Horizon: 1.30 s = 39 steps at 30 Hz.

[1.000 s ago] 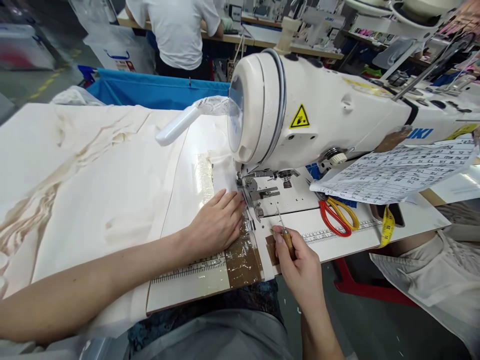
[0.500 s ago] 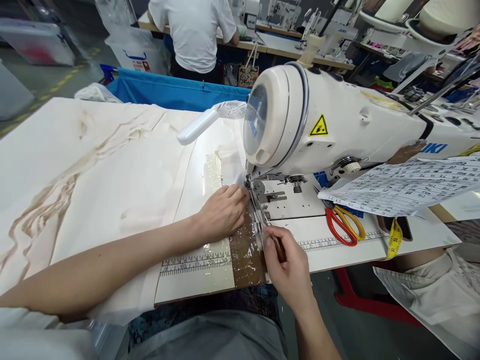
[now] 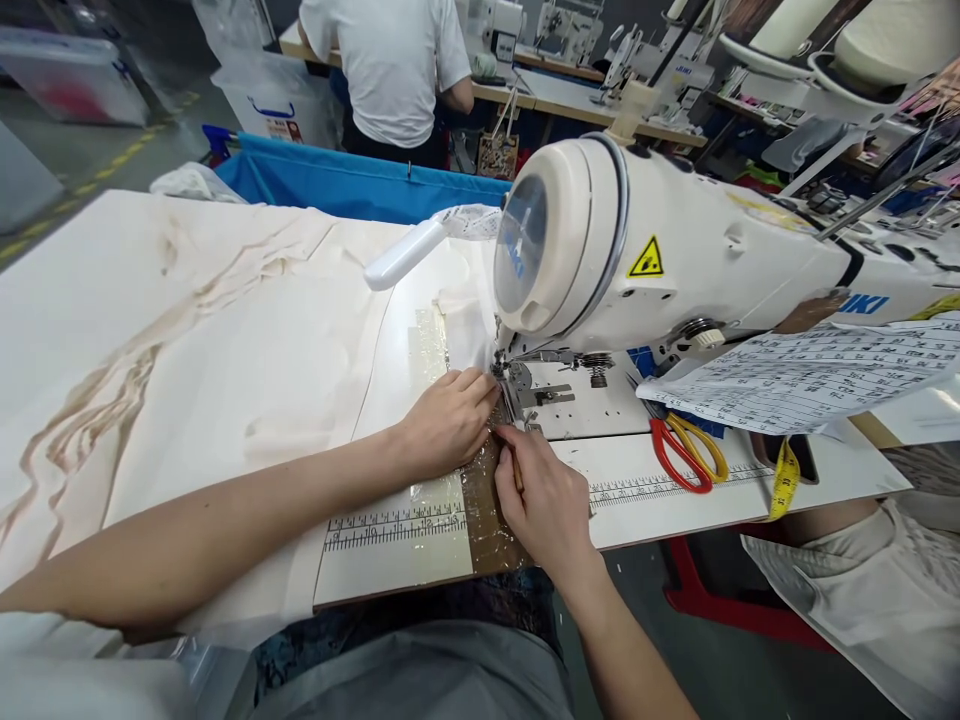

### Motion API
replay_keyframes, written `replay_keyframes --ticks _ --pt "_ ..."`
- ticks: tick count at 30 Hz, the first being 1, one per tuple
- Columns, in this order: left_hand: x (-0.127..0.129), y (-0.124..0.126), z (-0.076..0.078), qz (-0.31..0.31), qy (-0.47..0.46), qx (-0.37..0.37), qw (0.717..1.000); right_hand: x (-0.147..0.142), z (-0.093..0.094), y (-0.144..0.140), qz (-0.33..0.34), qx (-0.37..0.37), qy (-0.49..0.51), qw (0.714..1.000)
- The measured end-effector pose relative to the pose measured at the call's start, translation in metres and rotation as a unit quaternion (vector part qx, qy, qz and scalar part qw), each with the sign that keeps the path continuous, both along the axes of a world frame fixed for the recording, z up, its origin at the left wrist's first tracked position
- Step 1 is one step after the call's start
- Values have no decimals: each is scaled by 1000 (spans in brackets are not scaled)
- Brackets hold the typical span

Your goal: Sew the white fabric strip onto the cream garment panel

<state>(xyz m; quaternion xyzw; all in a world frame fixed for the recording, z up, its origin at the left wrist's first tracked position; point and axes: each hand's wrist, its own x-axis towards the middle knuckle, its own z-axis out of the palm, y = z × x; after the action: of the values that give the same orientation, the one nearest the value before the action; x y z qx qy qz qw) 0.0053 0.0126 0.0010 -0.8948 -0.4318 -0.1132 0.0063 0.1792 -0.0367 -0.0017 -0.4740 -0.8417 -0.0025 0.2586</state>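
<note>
At the needle of a white sewing machine (image 3: 570,230), my left hand (image 3: 452,422) rests on the bed with its fingers curled and pressed together. What its fingertips grip, if anything, is hidden. Close beside it, my right hand (image 3: 546,500) is closed around a slim tool with a brown wooden handle (image 3: 517,470); the tip is hidden by the fingers near the presser foot (image 3: 498,368). Brown tape (image 3: 491,520) covers the table under both hands. Pale cream fabric (image 3: 300,350) spreads over the table to the left, under my left forearm.
Scissors with red and yellow handles (image 3: 681,455) lie right of my hands, near a yellow tape measure (image 3: 784,480). A written sheet (image 3: 817,375) hangs by the machine arm. Behind the table are a blue cloth bin (image 3: 330,175) and a seated person (image 3: 397,70).
My right hand has moved left and slightly up with the tool, coming close to my left hand and the presser foot. My left hand has stayed nearly in place.
</note>
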Motion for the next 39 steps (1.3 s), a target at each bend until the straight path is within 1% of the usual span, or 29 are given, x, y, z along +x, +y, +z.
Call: replay_keyframes --ticks 3,7,10,13,16,18,20,21,23,25,28,29,30,32,34,36,37,39 --pt "0 1 -1 2 -16 -1 1000 -1 -2 -2 -14 11 -28 999" --pt "-3 3 -3 6 -25 -5 1000 -7 -3 -3 -57 39 -84 994" --pt "-5 6 -4 6 -37 5 999 -13 -3 -3 -83 33 -125 988" --pt "-8 10 -6 1 -46 17 999 -15 -1 -2 -90 16 -131 987" --pt "-11 13 -6 14 -59 17 998 -6 3 -6 -58 -13 -74 995" --pt "-12 15 -6 42 -81 10 996 5 6 -11 -11 -51 8 999" --pt "-14 18 -4 78 -113 6 991 20 7 -14 25 -99 103 989" --pt "-15 20 -4 94 -125 8 988 28 6 -15 30 -118 144 982" --pt "-18 28 -3 114 -128 18 985 40 3 -15 13 -148 207 967" --pt "-22 41 -3 114 -111 26 987 47 -1 -14 -6 -169 249 954" --pt "-28 71 -4 99 -60 0 993 47 -5 -13 -4 -178 279 944" --pt "-31 83 -4 97 -38 -14 994 46 -5 -13 1 -168 281 945" --pt "-33 95 -4 97 -26 -14 995 44 -5 -13 6 -154 281 947" --pt "-39 118 -2 103 -17 7 995 42 -4 -12 13 -125 286 950" --pt "-44 137 2 130 -22 36 991 42 -4 -11 18 -116 298 947" --pt "-46 145 7 169 -29 57 984 45 -6 -9 21 -127 311 942" --pt "-46 145 9 188 -30 62 980 47 -7 -9 23 -138 319 937" --pt "-46 132 13 218 -22 58 974 51 -11 -10 24 -162 335 928"
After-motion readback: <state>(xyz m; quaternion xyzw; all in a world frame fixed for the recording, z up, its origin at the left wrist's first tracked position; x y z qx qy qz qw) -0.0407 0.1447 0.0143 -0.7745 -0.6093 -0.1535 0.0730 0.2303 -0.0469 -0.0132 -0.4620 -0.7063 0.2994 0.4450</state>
